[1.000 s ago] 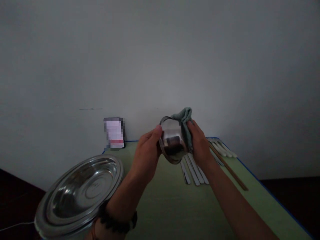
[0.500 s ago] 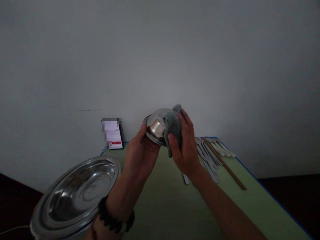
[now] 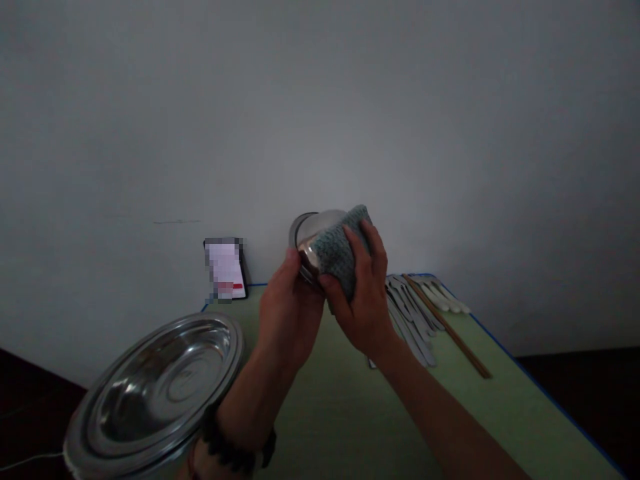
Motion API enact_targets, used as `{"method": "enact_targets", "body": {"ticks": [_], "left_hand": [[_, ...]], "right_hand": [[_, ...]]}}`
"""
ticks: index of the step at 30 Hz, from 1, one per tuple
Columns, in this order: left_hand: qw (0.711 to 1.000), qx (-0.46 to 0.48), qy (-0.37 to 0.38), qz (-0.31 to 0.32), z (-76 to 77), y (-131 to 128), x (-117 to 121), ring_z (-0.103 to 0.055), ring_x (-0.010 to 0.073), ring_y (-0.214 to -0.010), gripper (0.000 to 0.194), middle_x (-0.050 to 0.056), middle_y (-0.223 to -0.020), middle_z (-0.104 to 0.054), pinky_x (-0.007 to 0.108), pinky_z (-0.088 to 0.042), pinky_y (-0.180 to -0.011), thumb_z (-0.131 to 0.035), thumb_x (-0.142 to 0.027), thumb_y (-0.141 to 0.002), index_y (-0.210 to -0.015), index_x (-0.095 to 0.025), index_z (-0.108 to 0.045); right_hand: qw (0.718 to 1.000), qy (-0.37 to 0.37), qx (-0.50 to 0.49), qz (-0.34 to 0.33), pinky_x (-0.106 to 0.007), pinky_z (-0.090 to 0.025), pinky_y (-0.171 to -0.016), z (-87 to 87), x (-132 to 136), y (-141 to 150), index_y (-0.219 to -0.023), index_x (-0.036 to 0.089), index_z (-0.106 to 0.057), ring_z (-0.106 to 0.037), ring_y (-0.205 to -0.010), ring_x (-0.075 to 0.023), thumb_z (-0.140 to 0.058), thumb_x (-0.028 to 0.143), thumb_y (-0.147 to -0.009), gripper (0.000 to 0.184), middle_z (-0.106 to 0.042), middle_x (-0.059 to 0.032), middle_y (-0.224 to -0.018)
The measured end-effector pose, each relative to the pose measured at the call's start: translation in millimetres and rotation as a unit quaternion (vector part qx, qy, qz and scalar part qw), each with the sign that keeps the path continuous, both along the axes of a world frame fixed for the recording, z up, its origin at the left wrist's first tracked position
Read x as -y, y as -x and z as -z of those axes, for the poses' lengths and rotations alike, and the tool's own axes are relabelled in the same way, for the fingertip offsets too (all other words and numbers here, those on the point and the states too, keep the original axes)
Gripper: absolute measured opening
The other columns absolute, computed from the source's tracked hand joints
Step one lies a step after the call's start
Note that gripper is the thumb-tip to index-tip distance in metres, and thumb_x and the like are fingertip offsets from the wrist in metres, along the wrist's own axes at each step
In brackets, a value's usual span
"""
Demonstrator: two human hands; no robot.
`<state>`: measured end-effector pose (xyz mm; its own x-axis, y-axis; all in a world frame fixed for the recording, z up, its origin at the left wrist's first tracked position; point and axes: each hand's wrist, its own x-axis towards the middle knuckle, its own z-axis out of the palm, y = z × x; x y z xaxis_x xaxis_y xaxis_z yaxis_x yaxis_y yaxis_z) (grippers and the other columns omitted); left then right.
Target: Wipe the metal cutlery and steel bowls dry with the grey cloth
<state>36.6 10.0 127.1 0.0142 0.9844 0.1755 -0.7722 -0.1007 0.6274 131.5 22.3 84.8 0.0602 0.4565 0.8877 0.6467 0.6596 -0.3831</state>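
Observation:
A shiny metal bowl (image 3: 309,235) is held up above the table, tilted, with its outer side towards the right. My left hand (image 3: 291,307) grips its rim from the left and below, thumb on the near edge. A grey-green cloth (image 3: 337,257) lies over the bowl's outside. My right hand (image 3: 363,293) is closed around the cloth and presses it against the bowl. The bowl's inside and my left fingers behind it are mostly hidden.
A large metal basin (image 3: 185,387) stands at the table's left. Against the wall leans a phone (image 3: 227,270). On the right of the green table (image 3: 320,413) lie metal cutlery (image 3: 413,313), brown chopsticks (image 3: 450,330) and several white-handled pieces (image 3: 445,297).
The bowl has turned, showing more of its rim on the left. The cloth has shifted left and spread over more of the outside, moving with my right hand.

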Motion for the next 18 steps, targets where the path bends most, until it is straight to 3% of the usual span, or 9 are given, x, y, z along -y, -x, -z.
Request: {"method": "enact_targets", "body": {"ticks": [4, 7, 13, 18], "left_hand": [[1.0, -0.001, -0.003, 0.017, -5.2, 10, -7, -0.066, 0.0194, -0.095, 0.04, 0.008, -0.088, -0.074, 0.032, -0.052, -0.087, -0.03, -0.023, -0.096, -0.094, -0.011, -0.068], [0.999, -0.019, -0.001, 0.03, -5.5, 17, -12, -0.068, 0.019, -0.089, 0.039, 0.008, -0.085, -0.074, 0.031, -0.053, -0.082, -0.031, -0.02, -0.096, -0.095, -0.01, -0.068], [0.994, -0.071, 0.049, 0.074, -3.4, 25, -15, -0.068, 0.0139, -0.062, 0.037, 0.007, -0.07, -0.073, 0.025, -0.055, -0.066, -0.035, -0.015, -0.093, -0.08, -0.009, -0.069], [0.979, -0.135, 0.044, 0.148, 0.3, 29, -13, -0.065, 0.0145, -0.057, 0.031, 0.007, -0.065, -0.07, 0.024, -0.053, -0.058, -0.041, -0.016, -0.09, -0.077, -0.009, -0.069]], "right_hand": [[0.998, 0.01, -0.042, -0.055, -0.052, -0.019, -0.112, 8.5, -8, -5, -0.143, 0.025, -0.01, -0.012, -0.14, -0.0246, -0.041, 0.042, -0.089, 0.065, -0.012, -0.0093, -0.152], [0.991, 0.041, -0.072, -0.104, -0.049, -0.019, -0.113, 11.7, -14, -10, -0.144, 0.024, -0.008, -0.016, -0.14, -0.0209, -0.035, 0.04, -0.091, 0.061, -0.015, -0.0079, -0.152], [0.97, 0.065, -0.151, -0.181, -0.044, -0.027, -0.11, -2.0, -20, -31, -0.134, 0.027, -0.038, -0.038, -0.129, -0.0188, -0.031, 0.038, -0.092, 0.044, -0.044, -0.0031, -0.138], [0.965, 0.119, -0.115, -0.201, -0.044, -0.037, -0.101, -11.6, -14, -49, -0.118, 0.025, -0.055, -0.053, -0.112, -0.0214, -0.046, 0.037, -0.087, 0.034, -0.061, -0.0025, -0.118]]}}
